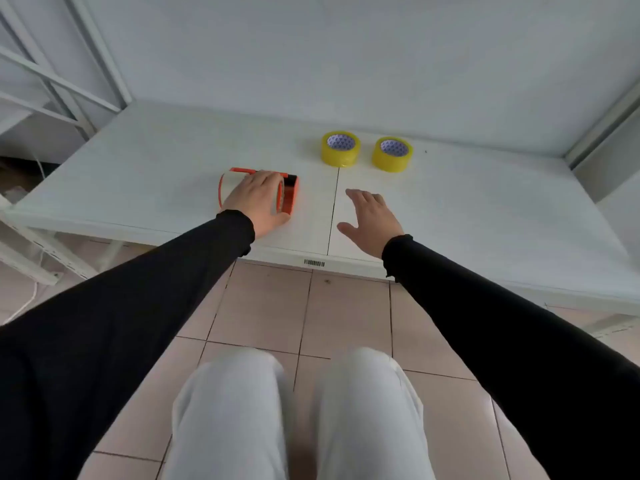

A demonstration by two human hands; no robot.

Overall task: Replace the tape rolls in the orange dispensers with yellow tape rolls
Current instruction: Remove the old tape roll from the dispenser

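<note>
An orange dispenser point(290, 194) with a pale tape roll point(229, 186) in it lies on the white table point(166, 161), left of the centre seam. My left hand point(258, 201) lies over it, fingers wrapped around its top. My right hand point(370, 220) hovers flat and spread just right of the seam, holding nothing. Two yellow tape rolls lie flat farther back: one point(340, 149) near the seam, the other point(392, 154) to its right. Part of the dispenser is hidden under my left hand.
The table's front edge carries a barcode label point(314, 262). A white metal shelf frame point(52, 81) stands at the left, another frame post point(602, 133) at the right. My knees in pale trousers point(298, 410) are below, above a tiled floor.
</note>
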